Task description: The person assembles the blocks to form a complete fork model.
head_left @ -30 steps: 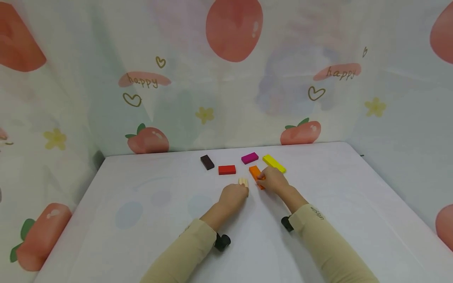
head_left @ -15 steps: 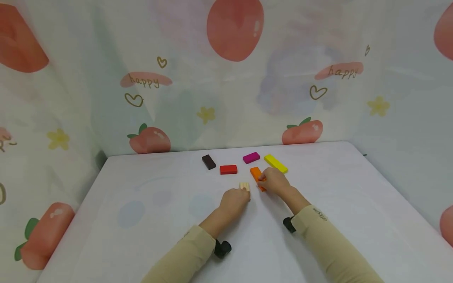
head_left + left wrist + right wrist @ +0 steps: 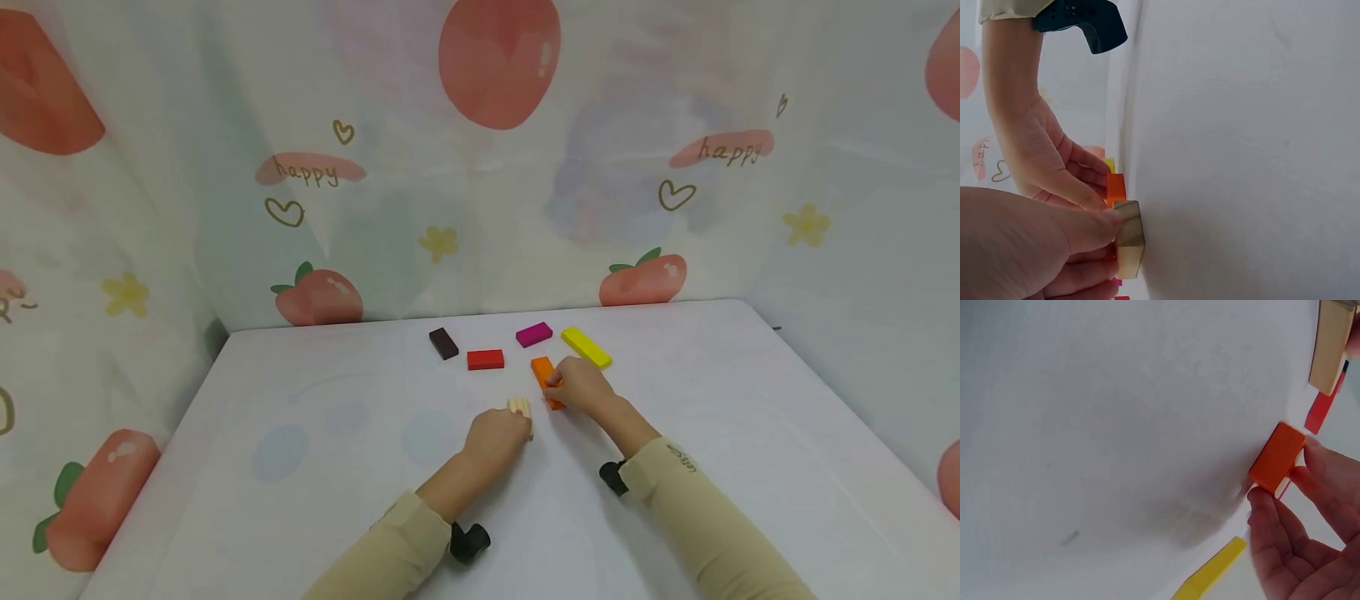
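My left hand (image 3: 493, 442) pinches a plain pale wooden block (image 3: 519, 406) at the middle of the white table; in the left wrist view the thumb presses on one side of that block (image 3: 1129, 240). Just to its right, my right hand (image 3: 581, 386) grips an orange block (image 3: 542, 369) between thumb and fingers. Seen from the right wrist, the orange block (image 3: 1277, 457) shows its end face, with fingertips on its sides. A small gap separates the two blocks.
Behind the hands lie a red block (image 3: 485, 360), a dark brown block (image 3: 443, 343), a magenta block (image 3: 534, 334) and a long yellow block (image 3: 587, 347). The white table (image 3: 337, 500) ends at a printed cloth backdrop (image 3: 495, 208).
My left hand has drawn the pale wooden block nearer to the person. The right hand stays by the orange block, which has shifted only very slightly. The other blocks lie as before.
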The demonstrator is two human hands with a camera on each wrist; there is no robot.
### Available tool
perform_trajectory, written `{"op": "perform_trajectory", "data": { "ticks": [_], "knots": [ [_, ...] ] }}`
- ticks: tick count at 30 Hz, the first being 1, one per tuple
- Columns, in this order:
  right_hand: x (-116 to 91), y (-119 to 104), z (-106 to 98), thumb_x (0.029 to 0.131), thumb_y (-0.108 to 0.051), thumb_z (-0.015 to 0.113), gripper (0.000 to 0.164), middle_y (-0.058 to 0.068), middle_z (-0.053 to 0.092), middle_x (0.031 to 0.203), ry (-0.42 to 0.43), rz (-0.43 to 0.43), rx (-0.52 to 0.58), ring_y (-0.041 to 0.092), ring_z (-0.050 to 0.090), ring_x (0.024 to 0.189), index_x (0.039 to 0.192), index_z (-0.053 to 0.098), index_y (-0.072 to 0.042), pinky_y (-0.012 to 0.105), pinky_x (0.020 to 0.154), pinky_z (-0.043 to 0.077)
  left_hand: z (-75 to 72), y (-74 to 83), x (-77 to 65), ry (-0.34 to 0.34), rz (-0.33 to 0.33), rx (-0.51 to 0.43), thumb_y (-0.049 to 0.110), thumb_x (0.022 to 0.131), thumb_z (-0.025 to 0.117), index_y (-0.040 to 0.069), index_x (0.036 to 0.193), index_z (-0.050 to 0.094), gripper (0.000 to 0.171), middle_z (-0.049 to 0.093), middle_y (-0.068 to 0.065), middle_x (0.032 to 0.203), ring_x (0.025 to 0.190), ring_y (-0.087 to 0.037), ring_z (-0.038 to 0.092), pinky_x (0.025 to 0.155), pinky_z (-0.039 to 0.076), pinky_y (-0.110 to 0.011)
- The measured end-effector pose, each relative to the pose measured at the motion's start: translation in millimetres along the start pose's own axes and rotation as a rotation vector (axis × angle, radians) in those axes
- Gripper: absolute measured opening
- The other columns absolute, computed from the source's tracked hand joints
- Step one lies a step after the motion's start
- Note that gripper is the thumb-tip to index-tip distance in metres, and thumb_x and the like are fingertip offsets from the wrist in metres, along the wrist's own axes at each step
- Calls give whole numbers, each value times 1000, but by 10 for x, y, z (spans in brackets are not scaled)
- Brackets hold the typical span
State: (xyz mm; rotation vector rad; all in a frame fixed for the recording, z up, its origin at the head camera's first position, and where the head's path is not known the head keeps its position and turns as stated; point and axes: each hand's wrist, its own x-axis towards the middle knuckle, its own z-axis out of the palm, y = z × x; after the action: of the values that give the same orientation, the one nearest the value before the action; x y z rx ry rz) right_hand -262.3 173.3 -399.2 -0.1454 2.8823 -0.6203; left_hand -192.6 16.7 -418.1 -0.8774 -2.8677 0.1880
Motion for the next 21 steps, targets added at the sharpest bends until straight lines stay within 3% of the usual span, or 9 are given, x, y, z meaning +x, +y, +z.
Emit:
{"op": "perform_trajectory", "data": {
  "ticks": [4,8,13,21],
  "knots": [
    [-10,-18,8,80,-17,73,25,8,63,88,-4,-12,-10,21,51,75,96,70,2,31,70,48,-10,13,-37,-21,18,5,17,86,66,11,99,70,15,65,-1,72,58,-13,58,54,50,-21],
    [-25,-34,10,79,-16,73,25,7,63,87,7,-18,-15,20,51,74,95,70,2,32,69,48,-32,34,-78,-1,26,14,16,86,66,11,96,70,12,64,-1,69,55,-12,57,51,49,-21],
    [-49,-65,27,79,-17,73,26,6,61,84,-3,-2,4,19,49,71,95,69,3,28,64,48,-62,64,-141,-2,20,25,17,85,67,9,98,70,16,63,-1,68,53,-12,55,50,49,-20],
    [-85,-106,52,78,-17,74,24,6,62,85,11,-9,-8,20,51,72,93,69,2,31,68,49,-66,127,-219,16,-4,53,17,84,68,11,100,71,17,64,0,69,50,-11,54,46,47,-21]
  ]
}}
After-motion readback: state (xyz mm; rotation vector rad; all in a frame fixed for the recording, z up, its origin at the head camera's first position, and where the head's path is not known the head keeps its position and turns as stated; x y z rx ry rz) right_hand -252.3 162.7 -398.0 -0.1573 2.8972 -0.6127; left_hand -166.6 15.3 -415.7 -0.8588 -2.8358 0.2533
